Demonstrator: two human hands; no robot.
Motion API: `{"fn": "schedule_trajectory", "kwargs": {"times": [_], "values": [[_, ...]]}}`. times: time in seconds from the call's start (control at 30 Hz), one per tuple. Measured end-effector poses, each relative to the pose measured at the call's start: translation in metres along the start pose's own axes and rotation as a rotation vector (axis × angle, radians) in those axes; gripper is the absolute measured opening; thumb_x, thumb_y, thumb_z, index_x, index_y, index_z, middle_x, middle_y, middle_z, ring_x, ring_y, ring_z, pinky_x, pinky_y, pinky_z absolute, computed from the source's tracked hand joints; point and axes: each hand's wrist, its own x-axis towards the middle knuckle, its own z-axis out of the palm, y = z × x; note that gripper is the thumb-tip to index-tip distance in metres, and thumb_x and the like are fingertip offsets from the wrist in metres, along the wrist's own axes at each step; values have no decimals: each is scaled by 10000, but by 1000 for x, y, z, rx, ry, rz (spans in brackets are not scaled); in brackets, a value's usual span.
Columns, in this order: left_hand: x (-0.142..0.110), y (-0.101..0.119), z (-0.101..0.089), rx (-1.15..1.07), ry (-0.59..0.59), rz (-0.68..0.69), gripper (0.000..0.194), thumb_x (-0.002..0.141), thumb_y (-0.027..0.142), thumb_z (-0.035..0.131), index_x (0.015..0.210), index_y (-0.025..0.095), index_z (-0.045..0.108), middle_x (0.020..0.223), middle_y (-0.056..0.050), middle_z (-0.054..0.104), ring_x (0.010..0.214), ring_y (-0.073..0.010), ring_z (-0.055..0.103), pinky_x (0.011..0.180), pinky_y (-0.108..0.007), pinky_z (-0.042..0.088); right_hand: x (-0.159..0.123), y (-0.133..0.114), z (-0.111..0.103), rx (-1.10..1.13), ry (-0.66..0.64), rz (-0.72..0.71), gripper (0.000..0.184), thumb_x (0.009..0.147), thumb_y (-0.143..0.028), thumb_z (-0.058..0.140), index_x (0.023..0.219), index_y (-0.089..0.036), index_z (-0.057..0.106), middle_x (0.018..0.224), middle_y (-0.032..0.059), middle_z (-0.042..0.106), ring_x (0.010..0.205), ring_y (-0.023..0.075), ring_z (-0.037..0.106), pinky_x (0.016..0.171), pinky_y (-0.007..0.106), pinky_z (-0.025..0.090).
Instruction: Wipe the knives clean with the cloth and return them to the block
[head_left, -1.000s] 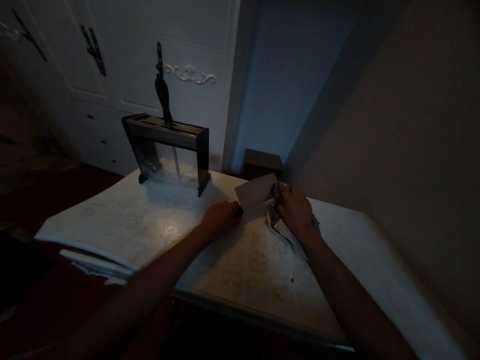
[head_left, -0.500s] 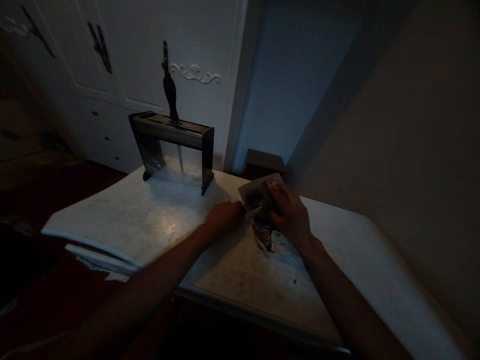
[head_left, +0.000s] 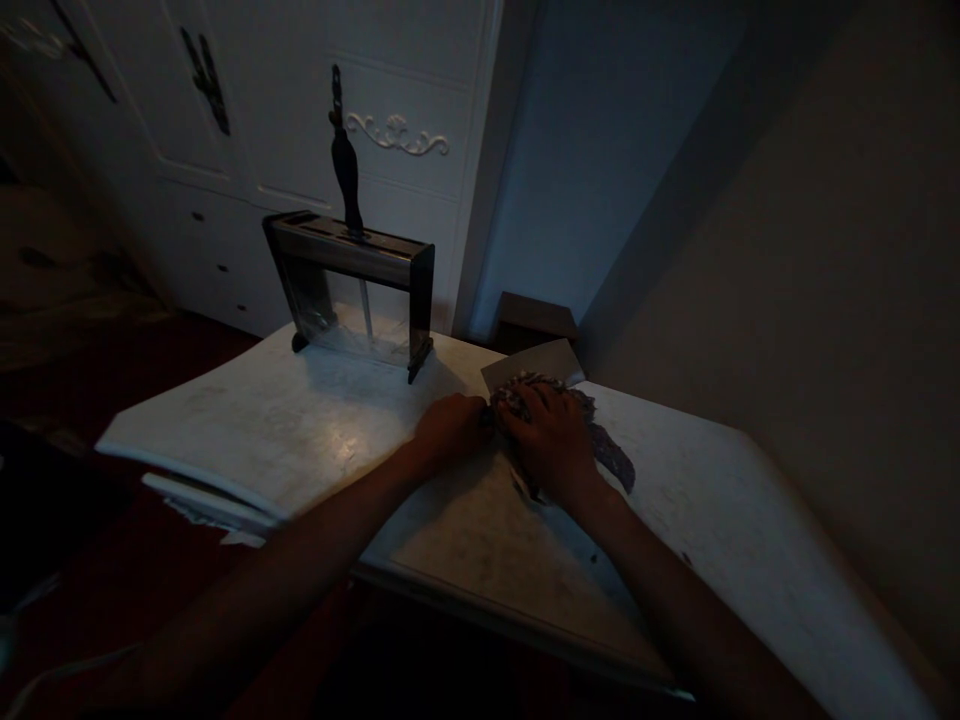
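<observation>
Watching from afar, I have my left hand [head_left: 454, 428] clenched round the dark handle [head_left: 488, 413] of a broad-bladed knife [head_left: 529, 362], over the far side of the table [head_left: 247, 420], right of the knife stand [head_left: 345, 257]. My right hand [head_left: 556, 440] grips a cloth [head_left: 613, 457] bunched against the blade (wiping it, I judge). The next stroke calls for a steady hold, clear of the edge.
</observation>
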Motion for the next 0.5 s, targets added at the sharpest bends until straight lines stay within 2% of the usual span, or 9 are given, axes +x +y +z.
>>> {"fn": "schedule_trajectory", "kwargs": {"times": [0.17,0.33,0.4,0.5], "values": [[-2,0,1,-3,13,4,344,864,439,498,954,175,700,895,-140,713,852,-297,695,663,-331,475,-4,5,-4,4,-53,-50,296,944,-168,578,1219,-238,662,1333,138,562,1193,347,446,903,498,372],[-2,1,-4,-17,-34,17,312,860,409,509,944,178,702,897,-137,712,856,-294,691,670,-330,470,-6,15,-5,116,-85,-44,281,890,-129,633,1094,-300,724,1300,97,595,1179,343,491,887,505,413],[-2,1,-5,-16,-49,14,297,850,396,529,952,179,704,904,-138,710,861,-292,688,679,-329,471,-7,23,-4,202,-60,-6,331,832,-101,662,1085,-303,732,1291,86,600,1169,334,509,894,495,440],[-3,1,-5,-10,-45,17,310,857,405,527,975,178,703,915,-142,705,864,-292,685,684,-333,472,-11,38,-2,334,74,104,444,777,-82,648,1183,-254,697,1307,109,580,1177,324,519,928,484,473]]}}
